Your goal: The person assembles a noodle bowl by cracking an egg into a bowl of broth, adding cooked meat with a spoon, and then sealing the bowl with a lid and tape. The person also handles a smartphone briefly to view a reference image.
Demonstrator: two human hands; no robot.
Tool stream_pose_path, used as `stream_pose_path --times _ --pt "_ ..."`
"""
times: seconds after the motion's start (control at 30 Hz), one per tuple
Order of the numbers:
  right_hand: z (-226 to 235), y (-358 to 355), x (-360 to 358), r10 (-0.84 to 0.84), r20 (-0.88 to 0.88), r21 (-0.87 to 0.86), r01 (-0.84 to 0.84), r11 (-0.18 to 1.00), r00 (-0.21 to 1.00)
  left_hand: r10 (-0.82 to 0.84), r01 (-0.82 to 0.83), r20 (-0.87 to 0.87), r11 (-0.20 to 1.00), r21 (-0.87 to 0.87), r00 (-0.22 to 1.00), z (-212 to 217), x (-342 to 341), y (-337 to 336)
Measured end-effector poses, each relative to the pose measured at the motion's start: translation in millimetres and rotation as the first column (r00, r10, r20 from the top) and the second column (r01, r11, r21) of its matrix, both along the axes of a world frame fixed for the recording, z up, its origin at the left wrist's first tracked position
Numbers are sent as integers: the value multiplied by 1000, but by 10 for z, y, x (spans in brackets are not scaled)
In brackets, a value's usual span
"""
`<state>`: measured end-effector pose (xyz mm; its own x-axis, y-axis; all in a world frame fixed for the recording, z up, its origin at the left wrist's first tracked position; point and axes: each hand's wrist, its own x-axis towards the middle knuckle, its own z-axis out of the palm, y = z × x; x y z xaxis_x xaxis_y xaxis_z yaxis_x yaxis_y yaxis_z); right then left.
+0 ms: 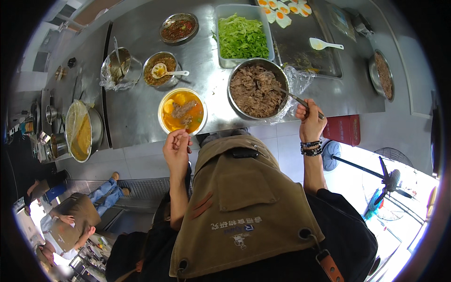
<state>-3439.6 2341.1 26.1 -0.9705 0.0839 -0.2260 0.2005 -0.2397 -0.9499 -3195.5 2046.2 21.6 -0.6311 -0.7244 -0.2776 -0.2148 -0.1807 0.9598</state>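
Note:
My right hand point(311, 124) is closed round the dark handle of a metal spoon point(292, 95), whose head is sunk in shredded cooked meat point(256, 91). That meat fills a steel bowl point(232, 99) at the counter's near edge. My left hand point(177, 149) has its fingertips pinched together at the near rim of a round soup bowl point(162, 123); whether they grip anything is unclear. Inside the bowl are orange broth point(191, 121), a yellow egg piece point(168, 107) and some shredded meat point(183, 109).
Beyond stand a tub of chopped greens point(243, 35), a chili sauce bowl point(179, 28) and a sauce pot with a white ladle point(159, 70). Fried eggs point(283, 18) and a white spatula point(325, 44) lie on the griddle. A floor fan point(390, 181) is right; another person point(70, 221) is lower left.

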Motion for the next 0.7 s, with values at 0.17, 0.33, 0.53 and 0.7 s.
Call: stream_pose_path --times 0.17,0.33,0.53,0.7 --pt "-35 60 -53 -6 87 -77 13 997 996 69 -68 -29 998 13 997 -61 104 -103" --pt "209 -71 63 20 78 -71 -14 997 997 228 -228 -22 973 -15 973 -114 259 -248" --pt "471 -735 431 252 67 -132 -242 961 965 336 -336 0 942 -6 942 -132 451 -374" --pt "259 -1418 827 422 164 -54 -419 906 892 371 -370 -29 928 32 928 -171 606 -441"
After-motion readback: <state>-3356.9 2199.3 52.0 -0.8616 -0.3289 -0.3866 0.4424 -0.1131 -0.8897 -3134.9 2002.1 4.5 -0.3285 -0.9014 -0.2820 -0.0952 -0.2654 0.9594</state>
